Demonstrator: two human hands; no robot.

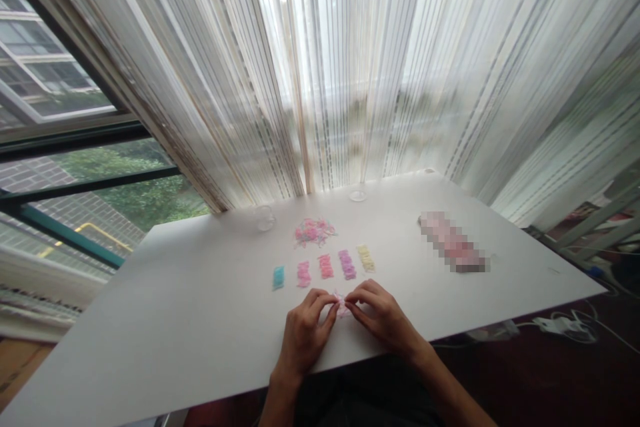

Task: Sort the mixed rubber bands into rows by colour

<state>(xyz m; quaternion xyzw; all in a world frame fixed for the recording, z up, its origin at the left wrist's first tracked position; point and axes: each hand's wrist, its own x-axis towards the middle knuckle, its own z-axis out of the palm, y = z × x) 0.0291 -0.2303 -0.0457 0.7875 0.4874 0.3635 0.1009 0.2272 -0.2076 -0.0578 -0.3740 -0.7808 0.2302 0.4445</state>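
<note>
My left hand [308, 328] and my right hand [383, 317] meet near the table's front edge. Thumb and forefinger of each are pinched together, fingertips almost touching. Whatever lies between them is too small to make out. Right beneath the fingertips is a small scatter of pale pink and whitish thin pieces [343, 311], partly covered by the fingers. Beyond the hands lie several small bundles in a row: a teal one [279, 277], a pink one [304, 274], a coral one [326, 266], a purple one [347, 265] and a pale yellow one [366, 258].
A loose heap of pink and pale thin pieces [314, 232] lies behind the row on the white table [200, 293]. Two clear round dishes [265, 218] stand farther back. At right lies a blurred-out pink object [453, 243]. Sheer curtains [340, 80] hang along the far edge.
</note>
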